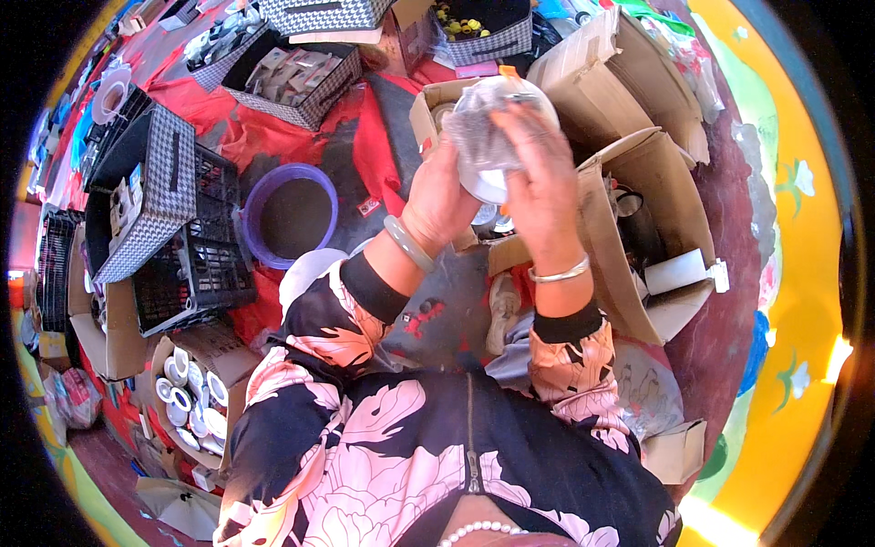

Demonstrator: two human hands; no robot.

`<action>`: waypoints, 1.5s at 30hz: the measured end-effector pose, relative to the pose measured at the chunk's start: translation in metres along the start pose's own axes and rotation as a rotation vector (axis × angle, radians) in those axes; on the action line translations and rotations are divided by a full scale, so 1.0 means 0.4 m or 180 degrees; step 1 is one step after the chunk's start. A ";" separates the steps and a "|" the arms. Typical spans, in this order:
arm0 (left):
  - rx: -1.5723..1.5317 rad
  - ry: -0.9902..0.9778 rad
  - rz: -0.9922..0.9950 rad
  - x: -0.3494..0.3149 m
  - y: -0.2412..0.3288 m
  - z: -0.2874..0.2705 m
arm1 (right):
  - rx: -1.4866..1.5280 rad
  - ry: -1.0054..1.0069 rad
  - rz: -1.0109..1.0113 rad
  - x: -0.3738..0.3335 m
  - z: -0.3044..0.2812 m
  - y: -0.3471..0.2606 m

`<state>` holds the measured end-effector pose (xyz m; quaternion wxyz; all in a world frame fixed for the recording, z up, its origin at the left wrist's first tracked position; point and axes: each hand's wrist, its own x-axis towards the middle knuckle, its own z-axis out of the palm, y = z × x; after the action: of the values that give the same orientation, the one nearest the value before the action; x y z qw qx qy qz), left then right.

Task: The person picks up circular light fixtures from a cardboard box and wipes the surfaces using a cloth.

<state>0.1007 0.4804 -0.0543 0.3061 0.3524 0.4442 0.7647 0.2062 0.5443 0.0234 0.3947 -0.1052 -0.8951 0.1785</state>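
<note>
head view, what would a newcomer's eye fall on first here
Probably the glossy white round object at the upper centre, held between the person's left hand and right hand, with a crumpled grey cloth-like piece over it. Next, the round purple plastic basin stands out left of centre, and the bright yellow painted band curves down the right side.

One head-worn fisheye looks down from close above.

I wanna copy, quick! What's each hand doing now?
Left hand: closed, holding the round white object.
Right hand: closed, holding the greyish cloth against it.
</note>
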 end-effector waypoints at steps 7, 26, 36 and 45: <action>-0.2685 0.0301 -0.0912 0.040 0.120 -0.047 | -0.0022 -0.0682 -0.0486 -0.032 0.040 -0.062; -0.2763 0.0824 -0.0540 0.055 0.110 -0.056 | -0.0282 -0.0288 -0.0389 -0.031 0.056 -0.028; -0.2772 0.1132 -0.0278 0.058 0.172 -0.080 | 0.1139 -0.0283 0.1384 -0.042 -0.091 0.085; -0.2688 0.0296 -0.0482 0.053 0.147 -0.061 | 0.3817 0.1794 0.2970 -0.032 -0.133 0.112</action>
<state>0.0597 0.4609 -0.0046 0.4583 0.1278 0.1301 0.8699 0.2566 0.5937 0.0301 0.4796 -0.2794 -0.3780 0.7410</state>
